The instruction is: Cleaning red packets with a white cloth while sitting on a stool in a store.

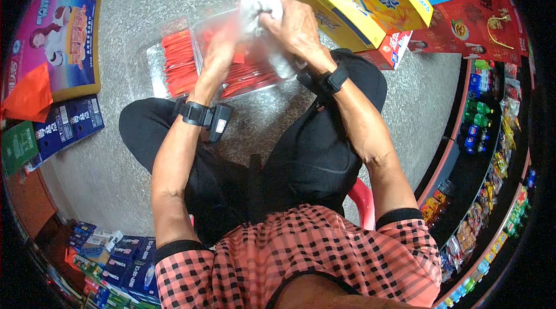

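In front of my knees is a clear plastic box (277, 81) with rows of thin red packets (246, 82) inside. More red packets (178, 63) stand in a clear container just to its left. My right hand (298, 28) is closed on a crumpled white cloth (260, 5), its thumb pressed into the fabric above the box. My left hand (219, 57) reaches to the left part of the same box. Motion smears its fingers, so their grip does not show. Each wrist wears a black strap with a small device.
A yellow carton (341, 11) stands upright at the far right, beside red gift bags (478, 25). Shelves of bottles and snack packs (478, 115) curve along the right. A purple printed box (49, 37) and blue boxes (69, 126) stand at the left. A pink stool edge (363, 202) shows beneath me.
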Demonstrator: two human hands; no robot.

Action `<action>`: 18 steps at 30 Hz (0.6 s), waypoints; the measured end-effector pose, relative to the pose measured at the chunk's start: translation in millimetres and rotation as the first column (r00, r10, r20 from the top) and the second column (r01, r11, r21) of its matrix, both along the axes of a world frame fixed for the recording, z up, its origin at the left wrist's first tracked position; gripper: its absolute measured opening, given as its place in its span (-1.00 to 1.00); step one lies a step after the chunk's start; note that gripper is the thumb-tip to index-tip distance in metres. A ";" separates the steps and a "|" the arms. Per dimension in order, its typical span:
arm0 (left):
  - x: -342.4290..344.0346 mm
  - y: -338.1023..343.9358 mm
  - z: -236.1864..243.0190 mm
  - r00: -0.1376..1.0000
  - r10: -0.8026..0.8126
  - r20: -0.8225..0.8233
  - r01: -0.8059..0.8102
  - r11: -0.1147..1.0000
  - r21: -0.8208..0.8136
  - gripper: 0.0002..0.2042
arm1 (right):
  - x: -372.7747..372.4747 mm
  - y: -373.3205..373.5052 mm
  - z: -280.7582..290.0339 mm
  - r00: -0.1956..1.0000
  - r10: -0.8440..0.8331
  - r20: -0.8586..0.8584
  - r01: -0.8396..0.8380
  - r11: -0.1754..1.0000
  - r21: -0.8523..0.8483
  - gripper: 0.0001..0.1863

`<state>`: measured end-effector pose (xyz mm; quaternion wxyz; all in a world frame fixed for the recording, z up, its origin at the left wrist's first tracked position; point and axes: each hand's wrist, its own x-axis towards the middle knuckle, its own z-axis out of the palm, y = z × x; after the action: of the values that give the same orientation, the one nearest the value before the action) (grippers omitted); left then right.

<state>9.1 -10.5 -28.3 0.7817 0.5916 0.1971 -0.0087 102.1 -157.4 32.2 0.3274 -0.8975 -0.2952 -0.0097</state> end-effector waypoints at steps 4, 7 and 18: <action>-2.8 -6.2 9.2 0.985 -0.165 -0.043 0.159 0.791 0.591 -0.76 | -2.3 2.7 12.9 0.986 -0.123 -0.113 0.154 0.929 0.336 -0.69; -1.1 4.1 -21.6 0.991 -0.128 0.049 0.066 0.762 0.644 -0.74 | 1.5 5.9 17.3 0.973 -0.117 -0.197 0.210 0.802 0.559 -0.73; 9.0 69.7 -15.0 0.935 0.354 0.016 -0.346 0.903 0.253 -0.83 | -2.6 6.3 15.8 0.909 -0.112 -0.403 0.354 0.719 0.599 -0.68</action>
<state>18.1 59.2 -43.3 0.6860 0.6408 0.3114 0.1478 99.6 -151.1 48.0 0.6641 -0.7416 -0.0947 -0.0009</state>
